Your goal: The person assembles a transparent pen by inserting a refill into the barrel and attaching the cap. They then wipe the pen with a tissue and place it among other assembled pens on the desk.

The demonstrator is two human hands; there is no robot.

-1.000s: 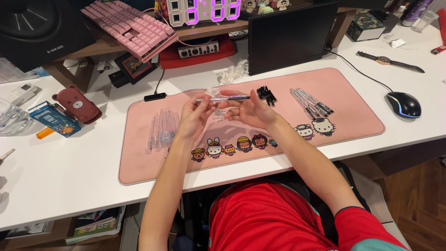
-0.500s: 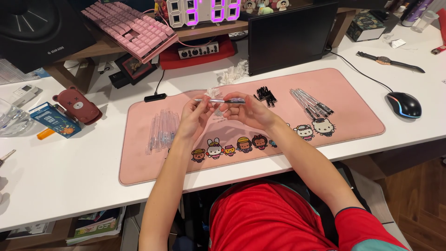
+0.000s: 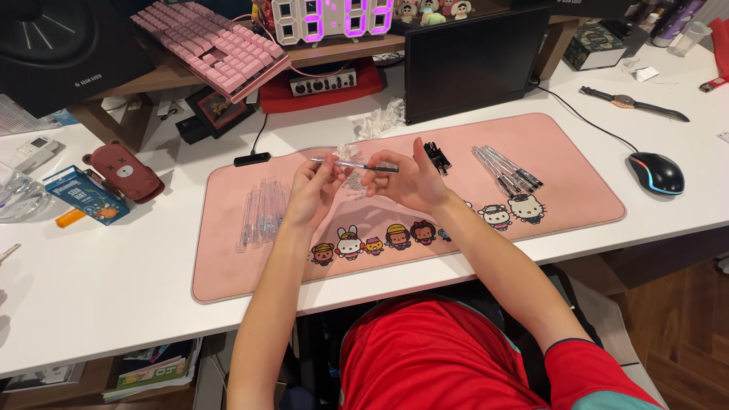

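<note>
1. Two bare hands raised together over the middle of a pink desk mat [image 3: 531, 137], seen from a head camera looking down
2. Left hand [image 3: 313, 190] curled, fingertips pinched on the left end of a thin clear pen [image 3: 355, 164]
3. Right hand [image 3: 406, 178] partly closed, thumb and forefinger gripping the pen's right end, remaining fingers spread upward
4. Pen held level just above the mat, spanning the gap between both hands
5. Left of the hands, a loose pile of clear pen barrels [image 3: 262, 211] lying flat on the mat
6. Right of the hands, a small cluster of black pen caps [image 3: 436, 156], then a row of finished pens [image 3: 507, 168] laid side by side at a slant
7. Cartoon characters printed along the mat's near edge
8. Further right, off the mat, a black computer mouse [image 3: 657, 171] on the white desk [image 3: 91, 304], with a wristwatch [image 3: 634, 103] beyond it
9. Behind the mat, a dark monitor [image 3: 474, 61] standing upright, crumpled tissue [image 3: 380, 120] beside its base
10. Upper left, a pink keyboard [image 3: 213, 45] tilted on a wooden shelf, a glowing purple digital clock [image 3: 334, 17] next to it
11. Far left, a brown bear-shaped case [image 3: 125, 171] and a small blue carton [image 3: 83, 196]
12. Bottom of view, red shirt [image 3: 433, 357] and both bare forearms
</note>
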